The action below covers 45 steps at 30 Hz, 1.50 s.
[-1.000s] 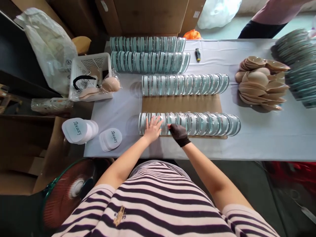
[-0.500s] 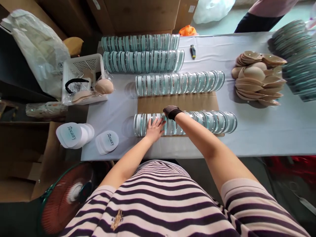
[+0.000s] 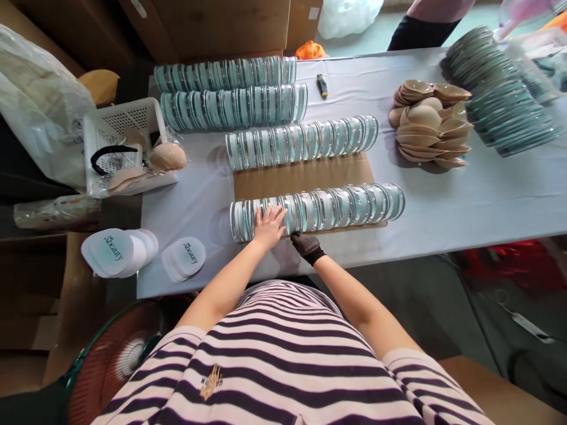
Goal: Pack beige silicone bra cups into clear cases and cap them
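Observation:
The front row of clear, rounded plastic cases point(image 3: 336, 206) stands on edge, packed face to face, along the near side of a flat cardboard sheet point(image 3: 305, 178). Across the row's left part lies my left hand point(image 3: 269, 227), bare, its fingers spread over the cases' upper edges. My right hand point(image 3: 305, 243), in a black mesh glove, is at the near side of the same row. Its fingers are curled closed beside the cases; what they hold, if anything, is hidden. A second row of cases point(image 3: 305, 141) lies along the sheet's far side.
Two more rows point(image 3: 230, 106) stand at the back left, with a box cutter point(image 3: 322, 87) nearby. Beige pads point(image 3: 420, 124) are piled at the right, before more cases point(image 3: 500, 88). A white basket point(image 3: 91, 153) and printed cards point(image 3: 188, 257) sit left. A fan point(image 3: 115, 366) stands below.
My right hand has come from the far side of the front row to its near side. My left hand stays spread on the row. The view has turned to the right.

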Each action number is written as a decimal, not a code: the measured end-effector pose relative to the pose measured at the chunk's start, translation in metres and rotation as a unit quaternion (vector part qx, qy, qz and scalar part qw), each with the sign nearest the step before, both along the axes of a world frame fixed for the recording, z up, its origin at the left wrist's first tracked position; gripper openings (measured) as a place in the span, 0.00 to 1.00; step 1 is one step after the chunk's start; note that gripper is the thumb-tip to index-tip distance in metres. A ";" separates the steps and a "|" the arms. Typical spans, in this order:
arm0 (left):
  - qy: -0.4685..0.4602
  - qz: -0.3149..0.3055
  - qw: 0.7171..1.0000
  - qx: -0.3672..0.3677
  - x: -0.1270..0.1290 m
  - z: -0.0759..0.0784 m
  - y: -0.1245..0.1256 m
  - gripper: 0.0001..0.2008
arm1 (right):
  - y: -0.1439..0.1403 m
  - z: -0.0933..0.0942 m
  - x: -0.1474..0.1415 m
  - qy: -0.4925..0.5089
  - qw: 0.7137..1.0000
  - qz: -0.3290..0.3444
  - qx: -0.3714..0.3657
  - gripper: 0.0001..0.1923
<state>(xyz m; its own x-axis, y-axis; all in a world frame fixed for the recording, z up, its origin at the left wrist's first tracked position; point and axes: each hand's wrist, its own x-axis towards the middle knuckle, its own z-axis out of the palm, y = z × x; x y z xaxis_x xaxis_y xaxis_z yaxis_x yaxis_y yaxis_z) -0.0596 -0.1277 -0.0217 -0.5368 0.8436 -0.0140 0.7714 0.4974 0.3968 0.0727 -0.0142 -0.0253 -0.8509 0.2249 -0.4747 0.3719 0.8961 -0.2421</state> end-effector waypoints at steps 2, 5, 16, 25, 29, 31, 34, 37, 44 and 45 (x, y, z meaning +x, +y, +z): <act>0.000 0.002 1.000 -0.023 0.001 0.005 0.000 0.29 | 0.002 -0.004 0.005 0.022 1.000 -0.008 0.013 0.19; 0.011 -0.002 0.999 -0.043 0.005 0.015 0.009 0.29 | 0.033 0.014 -0.005 0.108 0.991 -0.057 0.061 0.20; 0.043 -0.076 0.995 -0.045 0.012 0.004 0.055 0.29 | 0.138 0.066 -0.142 -0.084 0.994 0.057 0.037 0.19; 0.011 -0.058 0.997 -0.049 0.012 0.013 0.054 0.29 | 0.117 0.058 -0.053 0.046 0.996 0.083 0.001 0.12; 0.015 -0.052 0.997 -0.050 0.013 0.013 0.053 0.30 | 0.085 0.018 0.009 0.053 0.997 0.056 -0.001 0.15; 0.018 -0.052 0.997 -0.052 0.013 0.011 0.052 0.30 | 0.070 -0.007 0.027 0.043 0.998 0.040 0.002 0.18; 0.023 -0.054 0.997 -0.059 0.013 0.011 0.051 0.31 | 0.054 -0.033 0.039 0.034 0.999 0.008 0.009 0.21; 0.021 -0.054 0.996 -0.067 0.014 0.015 0.051 0.31 | 0.054 -0.033 0.045 0.025 1.000 -0.012 0.005 0.20; 0.039 -0.134 0.990 -0.030 0.029 0.021 0.083 0.32 | 0.143 0.046 -0.014 0.130 0.974 -0.144 0.116 0.22; 0.039 -0.144 0.988 -0.034 0.031 0.019 0.089 0.33 | 0.156 0.055 -0.033 0.083 0.981 -0.126 0.123 0.23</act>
